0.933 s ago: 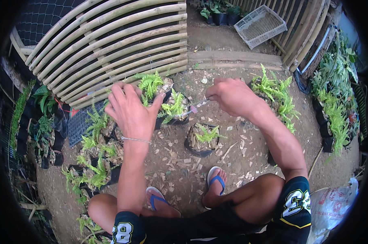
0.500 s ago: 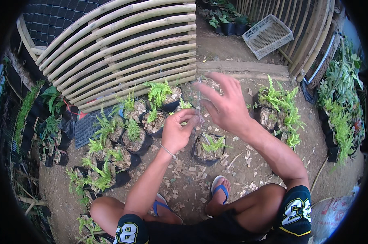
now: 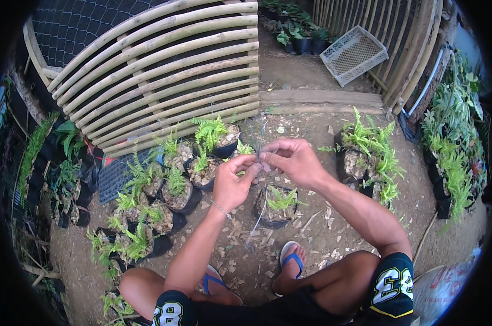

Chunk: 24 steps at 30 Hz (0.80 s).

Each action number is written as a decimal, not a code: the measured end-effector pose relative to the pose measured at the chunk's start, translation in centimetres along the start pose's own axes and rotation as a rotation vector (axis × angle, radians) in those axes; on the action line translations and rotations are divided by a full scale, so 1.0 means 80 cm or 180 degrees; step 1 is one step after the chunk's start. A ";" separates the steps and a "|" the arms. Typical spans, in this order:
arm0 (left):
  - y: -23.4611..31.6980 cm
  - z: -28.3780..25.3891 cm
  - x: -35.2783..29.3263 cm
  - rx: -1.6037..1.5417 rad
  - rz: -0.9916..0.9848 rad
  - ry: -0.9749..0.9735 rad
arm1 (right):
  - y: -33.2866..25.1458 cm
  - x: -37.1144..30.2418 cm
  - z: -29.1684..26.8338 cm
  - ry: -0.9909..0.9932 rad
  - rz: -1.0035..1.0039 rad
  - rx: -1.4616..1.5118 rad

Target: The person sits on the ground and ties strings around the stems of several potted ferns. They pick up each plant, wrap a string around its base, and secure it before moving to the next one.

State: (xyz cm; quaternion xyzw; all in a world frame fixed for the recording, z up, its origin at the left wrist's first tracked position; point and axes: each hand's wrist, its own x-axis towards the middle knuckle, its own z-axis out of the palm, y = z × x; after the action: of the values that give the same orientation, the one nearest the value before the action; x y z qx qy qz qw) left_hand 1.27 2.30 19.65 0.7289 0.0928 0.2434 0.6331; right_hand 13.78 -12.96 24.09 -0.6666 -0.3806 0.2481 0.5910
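Both hands meet in front of me, fingertips close together, above a black potted fern [image 3: 281, 201]. My left hand [image 3: 234, 178] pinches a thin pale wire [image 3: 264, 205], its thumb and forefinger pressed together. Just to the right, my right hand [image 3: 292, 163] pinches the same wire between thumb and fingers. One end of the wire sticks up above the fingers; the rest hangs in a slight curve past the pot's left side. The exact spot where the fingertips grip is partly hidden.
Several bagged ferns [image 3: 176, 182] stand to the left, with a dark tray [image 3: 114, 182] behind them. More ferns [image 3: 360, 144] are at the right. A bamboo gate [image 3: 164, 70] spans the back left; a pale plastic crate [image 3: 354, 54] leans beyond the wooden sill [image 3: 322, 100].
My right hand has come down and left from its raised, spread pose and closed on the wire beside my left hand. The left hand keeps its pinch, shifted slightly lower.
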 end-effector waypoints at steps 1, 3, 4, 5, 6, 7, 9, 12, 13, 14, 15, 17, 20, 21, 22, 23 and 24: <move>0.001 0.000 0.000 0.0043 0.0028 -0.0060 | 0.002 0.001 0.001 -0.0012 -0.0186 -0.0018; 0.003 0.001 -0.001 0.0070 0.0081 -0.0063 | 0.006 0.001 0.003 0.0102 -0.0221 -0.0190; 0.005 0.003 -0.002 0.0056 0.0105 -0.0005 | 0.008 0.001 0.004 0.0188 -0.0168 -0.0390; 0.006 0.005 -0.002 0.0041 0.0130 0.0051 | 0.009 -0.001 0.005 0.0138 -0.0301 -0.0390; 0.006 0.006 -0.001 -0.0062 0.0223 0.0158 | 0.009 -0.003 0.006 0.0116 -0.0341 -0.0481; 0.007 0.007 0.000 -0.0163 0.0314 0.0267 | 0.010 -0.005 0.008 0.0087 -0.0263 -0.0523; 0.007 0.004 0.001 -0.0281 0.0398 0.0288 | 0.009 -0.013 0.011 0.0007 -0.0288 -0.0613; 0.005 -0.005 0.002 -0.0308 0.0333 0.0083 | 0.008 -0.015 0.017 -0.0104 -0.0335 -0.0595; 0.005 -0.008 0.001 -0.0298 0.0286 0.0060 | 0.008 -0.015 0.018 -0.0137 -0.0382 -0.0580; 0.005 -0.010 0.002 -0.0318 0.0294 0.0023 | 0.007 -0.015 0.019 -0.0261 -0.0239 -0.0258; 0.006 -0.012 0.003 -0.0300 0.0349 0.0011 | 0.006 -0.014 0.019 -0.0382 -0.0094 0.0063; 0.009 -0.015 0.007 -0.0234 0.0432 -0.0016 | 0.004 -0.013 0.017 -0.0584 0.0146 0.0471; 0.014 -0.015 0.001 0.0057 0.0670 0.0214 | 0.001 -0.016 0.014 -0.0805 0.0337 0.0695; 0.016 -0.014 -0.001 0.0299 0.0753 0.0320 | 0.001 -0.017 0.015 -0.0863 0.0343 0.0747; 0.016 -0.013 -0.003 0.0497 0.0885 0.0432 | 0.002 -0.018 0.017 -0.0988 0.0228 0.0856; 0.016 -0.012 -0.003 0.0648 0.1115 0.0540 | 0.003 -0.018 0.021 -0.0745 0.0058 0.0520; 0.015 -0.012 -0.003 0.0545 0.0962 0.0565 | 0.006 -0.017 0.027 -0.0564 -0.0227 0.0245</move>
State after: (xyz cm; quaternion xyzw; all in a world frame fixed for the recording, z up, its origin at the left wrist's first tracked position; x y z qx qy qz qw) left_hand 0.40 2.81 20.79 0.7614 0.0581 0.3903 0.5144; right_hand 11.39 -12.76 23.09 -0.6048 -0.4450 0.2993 0.5887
